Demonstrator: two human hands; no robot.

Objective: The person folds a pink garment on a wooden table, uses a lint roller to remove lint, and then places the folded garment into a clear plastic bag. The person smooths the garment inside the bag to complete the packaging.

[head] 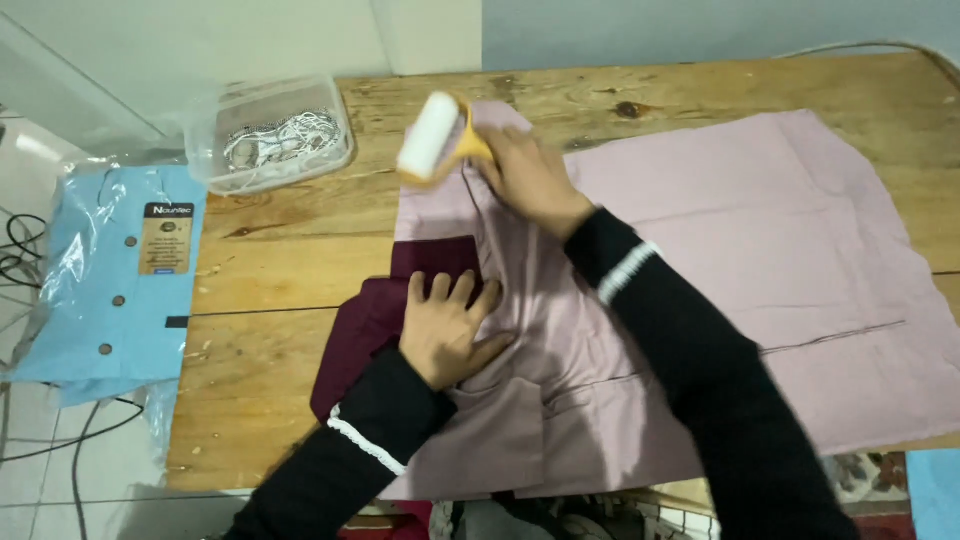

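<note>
A pale pink garment (740, 230) lies spread flat on a wooden table (290, 250), with a dark maroon garment (350, 340) showing under its left side. My right hand (530, 180) grips the yellow handle of a lint roller (430, 135), whose white roll is at the garment's far left edge. Flat on the cloth lies my left hand (445, 325), fingers spread, where the pink fabric meets the maroon. Both arms wear black sleeves with white trim.
A clear plastic box (268, 135) with white cords inside stands at the table's far left corner. A light blue buttoned shirt in a clear bag (110, 280) hangs off the left edge. Black cables (20, 250) lie on the floor to the left.
</note>
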